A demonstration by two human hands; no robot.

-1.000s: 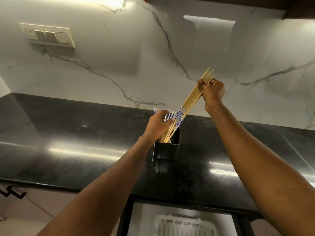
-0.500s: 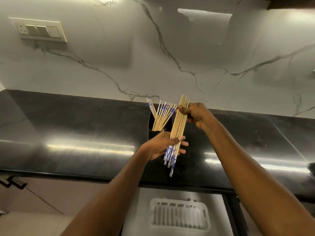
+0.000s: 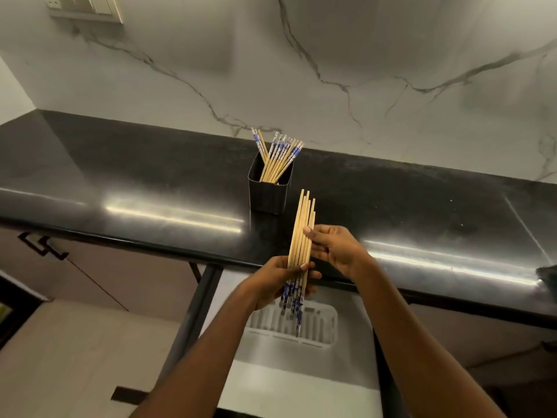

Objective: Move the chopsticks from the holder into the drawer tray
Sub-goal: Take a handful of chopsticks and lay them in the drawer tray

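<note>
A bundle of wooden chopsticks (image 3: pixel 302 224) with blue-patterned ends is held upright over the counter's front edge, patterned ends down. My left hand (image 3: pixel 274 282) grips its lower part and my right hand (image 3: pixel 334 248) pinches its middle from the right. Behind it, the black square holder (image 3: pixel 269 191) stands on the black counter (image 3: pixel 150 182) with several more chopsticks (image 3: pixel 278 158) leaning in it. Below the bundle, the white slotted tray (image 3: pixel 319 327) lies in the open drawer (image 3: pixel 301 384).
A marble backsplash rises behind the counter, with a switch plate (image 3: pixel 87 7) at the top left. A cabinet door with a black handle (image 3: pixel 42 245) sits left of the drawer. A dark object (image 3: pixel 547 282) lies at the counter's right edge.
Both hands have carried the bundle away from the holder, down and toward me, until it hangs above the drawer tray. The view has tilted down.
</note>
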